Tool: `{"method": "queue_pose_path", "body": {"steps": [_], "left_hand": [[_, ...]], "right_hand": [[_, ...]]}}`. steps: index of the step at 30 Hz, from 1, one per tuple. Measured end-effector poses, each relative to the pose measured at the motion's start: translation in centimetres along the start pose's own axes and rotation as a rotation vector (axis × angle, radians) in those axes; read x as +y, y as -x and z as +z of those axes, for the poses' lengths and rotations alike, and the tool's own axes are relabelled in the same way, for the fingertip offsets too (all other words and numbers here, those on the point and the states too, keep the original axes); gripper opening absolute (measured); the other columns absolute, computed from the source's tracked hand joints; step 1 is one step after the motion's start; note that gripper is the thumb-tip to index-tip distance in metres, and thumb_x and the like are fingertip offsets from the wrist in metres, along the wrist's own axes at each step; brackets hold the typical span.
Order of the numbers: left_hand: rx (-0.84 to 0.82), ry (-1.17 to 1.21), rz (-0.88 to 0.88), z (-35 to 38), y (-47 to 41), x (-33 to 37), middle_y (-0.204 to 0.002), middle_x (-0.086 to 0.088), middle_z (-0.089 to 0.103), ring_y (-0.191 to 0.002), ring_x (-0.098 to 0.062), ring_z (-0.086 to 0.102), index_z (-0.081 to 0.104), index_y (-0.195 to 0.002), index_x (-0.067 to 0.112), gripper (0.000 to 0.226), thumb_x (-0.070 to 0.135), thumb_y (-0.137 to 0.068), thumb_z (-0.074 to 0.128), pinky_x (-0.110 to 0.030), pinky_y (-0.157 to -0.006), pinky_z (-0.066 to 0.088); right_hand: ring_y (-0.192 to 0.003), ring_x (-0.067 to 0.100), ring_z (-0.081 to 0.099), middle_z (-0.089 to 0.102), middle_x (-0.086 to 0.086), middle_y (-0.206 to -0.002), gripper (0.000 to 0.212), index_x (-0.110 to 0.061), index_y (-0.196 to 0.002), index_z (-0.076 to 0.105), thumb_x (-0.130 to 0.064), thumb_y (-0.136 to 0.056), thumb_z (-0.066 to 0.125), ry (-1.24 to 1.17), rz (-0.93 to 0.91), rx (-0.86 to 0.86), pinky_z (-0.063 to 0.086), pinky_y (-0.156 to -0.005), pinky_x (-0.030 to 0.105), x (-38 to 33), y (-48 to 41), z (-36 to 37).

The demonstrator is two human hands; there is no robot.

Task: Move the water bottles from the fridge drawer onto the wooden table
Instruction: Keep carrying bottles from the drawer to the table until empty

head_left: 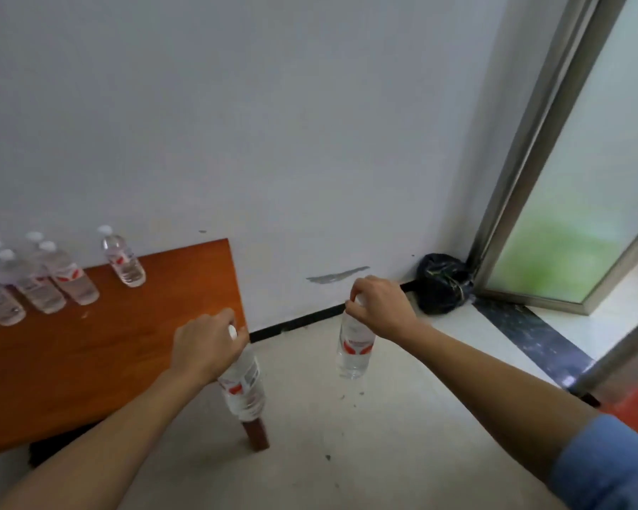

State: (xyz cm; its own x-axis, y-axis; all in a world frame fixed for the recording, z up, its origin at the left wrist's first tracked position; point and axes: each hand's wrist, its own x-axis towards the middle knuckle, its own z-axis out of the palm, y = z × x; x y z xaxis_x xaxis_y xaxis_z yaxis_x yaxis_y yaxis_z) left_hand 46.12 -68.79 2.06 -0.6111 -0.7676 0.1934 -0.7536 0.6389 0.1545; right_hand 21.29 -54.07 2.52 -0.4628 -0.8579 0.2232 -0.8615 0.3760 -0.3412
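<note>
My left hand, at lower centre of the frame, is curled round the white cap and neck of the left-hand bottle. It hangs slightly tilted against the right edge of the wooden tabletop, its base just above the table leg; whether it touches the wood I cannot tell. My right hand, right of centre, pinches the cap of the right-hand bottle from above. That one hangs nearly upright over the floor, apart from the tabletop. Both are clear ribbed plastic, full of water, with a white label marked in red.

At the left edge of the frame a cluster of bottles of the same kind stands on the tabletop near the wall, and a lone bottle stands just to their right — all white-capped.

The tabletop is glossy orange-brown wood with a sharp corner. The wall is pale and matte, with a grey scuff above a black skirting strip. A knotted black bag sits in the corner beside a metal-framed door of frosted glass, tinted green low down. The floor is pale and speckled. A blue sleeve covers my right upper arm at lower right.
</note>
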Motion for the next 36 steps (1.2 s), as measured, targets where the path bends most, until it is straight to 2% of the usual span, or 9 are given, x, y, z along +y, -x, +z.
{"method": "queue_pose_path", "body": {"steps": [7,12,19,23,26,28,30,34,36], "left_hand": [[0.027,-0.058,-0.259,-1.2,-5.2,-10.1,-0.065,0.009,0.056,-0.055,-0.006,0.052,0.048,-0.082,0.026,0.023,0.046,-0.092,0.051,-0.023,-0.049,0.038],[0.027,-0.073,-0.365,-1.4,-7.3,-17.7,-0.064,0.012,0.053,-0.056,-0.004,0.051,0.048,-0.082,0.027,0.022,0.046,-0.091,0.055,-0.020,-0.048,0.032],[-0.027,-0.130,-0.327,0.2,-12.9,-31.5,-0.069,0.011,0.055,-0.059,-0.004,0.052,0.056,-0.090,0.025,0.023,0.047,-0.090,0.054,-0.019,-0.048,0.029],[-0.040,-0.094,-0.287,0.1,-16.2,-39.2,-0.073,0.011,0.055,-0.063,-0.007,0.053,0.058,-0.098,0.023,0.027,0.049,-0.090,0.053,-0.022,-0.055,0.037],[-0.029,-0.031,-0.244,-0.4,-18.6,-43.8,-0.087,0.006,0.065,-0.072,-0.011,0.058,0.056,-0.106,0.022,0.028,0.045,-0.090,0.056,-0.025,-0.061,0.043],[-0.013,-0.004,-0.233,-0.4,-20.3,-46.6,-0.091,0.005,0.067,-0.076,-0.013,0.062,0.055,-0.104,0.023,0.025,0.042,-0.089,0.059,-0.026,-0.063,0.045],[-0.012,-0.002,-0.256,0.0,-21.8,-49.2,-0.087,0.007,0.066,-0.071,-0.010,0.059,0.056,-0.097,0.025,0.020,0.043,-0.088,0.060,-0.023,-0.060,0.043],[-0.021,0.028,-0.290,1.4,-23.9,-53.1,-0.088,0.004,0.068,-0.073,-0.012,0.064,0.059,-0.099,0.022,0.023,0.043,-0.089,0.060,-0.025,-0.064,0.050],[-0.030,0.030,-0.306,2.1,-25.0,-54.5,-0.087,0.005,0.067,-0.072,-0.011,0.061,0.059,-0.098,0.022,0.022,0.042,-0.089,0.060,-0.024,-0.063,0.048]], "right_hand": [[-0.083,0.021,0.060,0.062,0.002,-0.096,0.023,-0.015,-0.095,0.065,-0.036,-0.089,0.059,-0.062,-0.213,-0.107,0.040,-0.070,0.027,-8.3,-13.8,5.6],[-0.078,0.017,0.059,0.062,0.001,-0.093,0.024,-0.016,-0.094,0.065,-0.038,-0.089,0.057,-0.088,-0.316,-0.128,0.049,-0.072,0.028,-14.7,-20.1,10.4],[-0.078,0.015,0.058,0.060,-0.002,-0.090,0.017,-0.020,-0.091,0.064,-0.037,-0.088,0.060,-0.091,-0.296,-0.176,0.053,-0.072,0.032,-24.1,-27.0,19.3],[-0.079,0.017,0.057,0.058,0.000,-0.091,0.019,-0.018,-0.094,0.064,-0.035,-0.088,0.060,-0.082,-0.255,-0.190,0.048,-0.067,0.028,-30.4,-30.5,23.4],[-0.080,0.015,0.055,0.058,-0.001,-0.097,0.021,-0.017,-0.100,0.064,-0.036,-0.090,0.060,-0.087,-0.228,-0.188,0.043,-0.063,0.021,-34.3,-32.8,25.4],[-0.080,0.013,0.054,0.056,-0.002,-0.098,0.022,-0.017,-0.101,0.063,-0.036,-0.091,0.059,-0.099,-0.215,-0.184,0.035,-0.060,0.016,-36.5,-34.4,26.7],[-0.080,0.012,0.054,0.057,-0.002,-0.098,0.022,-0.017,-0.102,0.063,-0.036,-0.092,0.058,-0.093,-0.233,-0.179,0.039,-0.062,0.016,-38.5,-36.2,28.1],[-0.077,0.012,0.054,0.058,0.000,-0.097,0.024,-0.015,-0.102,0.062,-0.037,-0.094,0.056,-0.107,-0.303,-0.226,0.038,-0.062,0.016,-42.3,-39.4,31.2],[-0.078,0.012,0.056,0.060,0.000,-0.099,0.024,-0.016,-0.103,0.061,-0.038,-0.094,0.057,-0.119,-0.324,-0.249,0.043,-0.066,0.017,-43.7,-40.9,33.0]]}}
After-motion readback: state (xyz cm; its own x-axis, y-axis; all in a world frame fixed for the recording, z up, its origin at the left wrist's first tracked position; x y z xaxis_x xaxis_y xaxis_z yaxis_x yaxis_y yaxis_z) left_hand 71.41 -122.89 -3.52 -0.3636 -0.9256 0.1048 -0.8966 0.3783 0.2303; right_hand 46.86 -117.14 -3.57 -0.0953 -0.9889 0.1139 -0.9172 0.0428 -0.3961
